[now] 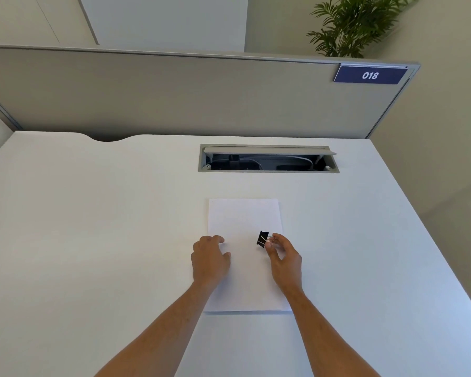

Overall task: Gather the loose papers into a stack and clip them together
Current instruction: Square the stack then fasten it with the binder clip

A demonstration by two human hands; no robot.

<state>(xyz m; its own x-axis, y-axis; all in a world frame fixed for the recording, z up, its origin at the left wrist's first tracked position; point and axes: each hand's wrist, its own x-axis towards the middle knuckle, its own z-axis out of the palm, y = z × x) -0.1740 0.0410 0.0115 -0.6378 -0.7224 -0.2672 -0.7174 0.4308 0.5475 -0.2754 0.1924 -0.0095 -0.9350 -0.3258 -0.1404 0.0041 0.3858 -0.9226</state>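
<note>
A squared-up stack of white papers [244,219] lies on the white desk [93,213], straight ahead of me. My left hand [210,261] rests on the stack's left edge, fingers curled down onto the paper. My right hand [283,257] hovers over the right side of the stack and pinches the wire handles of a black binder clip [262,239] between thumb and fingers. The clip hangs just above the paper, its black body pointing left, apart from the sheet edges.
An open cable tray [268,159] is sunk into the desk behind the papers. A grey partition [174,96] with a blue "018" sign [370,75] closes the back edge. A potted plant [351,25] stands beyond it. The desk's right edge drops off nearby.
</note>
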